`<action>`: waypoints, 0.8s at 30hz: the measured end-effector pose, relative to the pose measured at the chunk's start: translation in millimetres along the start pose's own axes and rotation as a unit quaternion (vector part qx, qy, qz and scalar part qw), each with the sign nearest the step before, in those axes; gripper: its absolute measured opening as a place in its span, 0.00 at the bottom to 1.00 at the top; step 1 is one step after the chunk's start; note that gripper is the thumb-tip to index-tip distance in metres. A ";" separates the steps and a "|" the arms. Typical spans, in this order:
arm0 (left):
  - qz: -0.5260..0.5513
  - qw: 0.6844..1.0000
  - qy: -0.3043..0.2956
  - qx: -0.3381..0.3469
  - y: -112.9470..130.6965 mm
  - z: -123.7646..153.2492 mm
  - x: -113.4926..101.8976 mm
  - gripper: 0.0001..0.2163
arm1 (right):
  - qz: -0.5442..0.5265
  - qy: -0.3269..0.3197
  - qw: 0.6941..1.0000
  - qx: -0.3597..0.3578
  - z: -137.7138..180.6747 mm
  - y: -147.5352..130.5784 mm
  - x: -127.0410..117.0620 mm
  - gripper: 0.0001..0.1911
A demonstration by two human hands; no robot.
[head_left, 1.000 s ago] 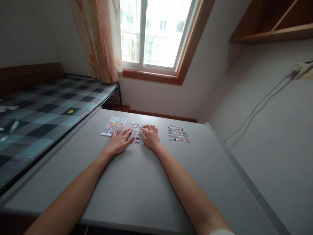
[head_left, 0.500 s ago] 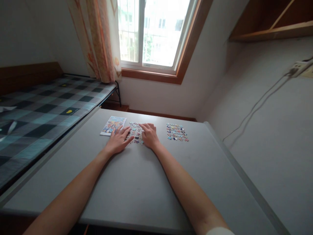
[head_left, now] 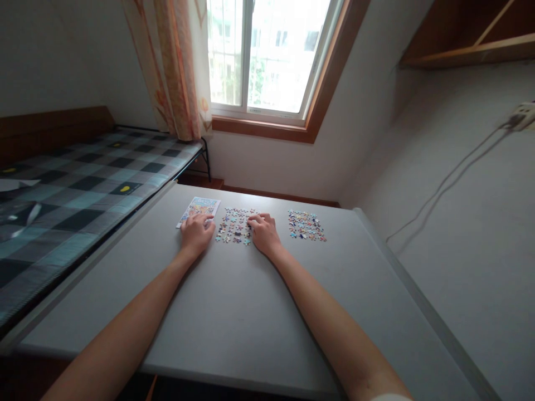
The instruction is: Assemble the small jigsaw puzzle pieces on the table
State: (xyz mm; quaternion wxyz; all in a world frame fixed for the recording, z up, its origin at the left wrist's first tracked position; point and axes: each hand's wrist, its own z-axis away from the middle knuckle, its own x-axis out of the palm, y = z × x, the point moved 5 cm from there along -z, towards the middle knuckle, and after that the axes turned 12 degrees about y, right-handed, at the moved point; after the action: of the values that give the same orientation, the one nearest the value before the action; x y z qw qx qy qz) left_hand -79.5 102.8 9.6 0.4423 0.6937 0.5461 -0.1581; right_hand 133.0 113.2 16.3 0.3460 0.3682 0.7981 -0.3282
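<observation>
Toward eleven o'clock on the grey table (head_left: 234, 312), with twelve set at the window (head_left: 276, 55), a printed picture card (head_left: 205, 203) is partly covered by the left hand (head_left: 196, 231), whose fingers are bent and slightly parted; whether the card is touched or anything is gripped cannot be told. If that hand were dragged, the card could be pushed askew or into the pieces beside it. Just short of twelve, the left batch of puzzle pieces (head_left: 237, 234) is laid out with gaps. Its right edge is overlapped at twelve by the right hand (head_left: 264, 231), fingertips curled; whether a piece is pinched cannot be made out. By a sideways brush, pieces could be scattered or hidden under the palm. Between one and two, the right batch of puzzle pieces (head_left: 307, 224) is set apart; by a wide swing of the right hand, both batches could be mixed.
</observation>
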 end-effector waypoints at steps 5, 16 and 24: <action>-0.015 1.000 0.006 0.020 -0.5 1.5 2.4 0.14 | -0.020 0.029 0.999 -0.008 1.7 -2.0 -4.5 0.21; 0.004 0.998 -0.029 0.050 10.5 4.8 -1.2 0.12 | -0.049 -0.011 0.998 -0.040 9.8 -17.7 -0.9 0.20; 0.040 0.996 -0.053 0.057 13.4 3.2 -1.1 0.11 | -0.075 0.055 0.995 0.044 7.5 -2.9 -2.4 0.24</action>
State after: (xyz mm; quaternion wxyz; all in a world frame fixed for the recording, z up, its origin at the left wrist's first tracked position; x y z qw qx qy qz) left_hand -67.0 99.4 14.5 0.4360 0.7296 0.4839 -0.2082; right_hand 134.2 104.9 14.9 0.2594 0.3394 0.8264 -0.3669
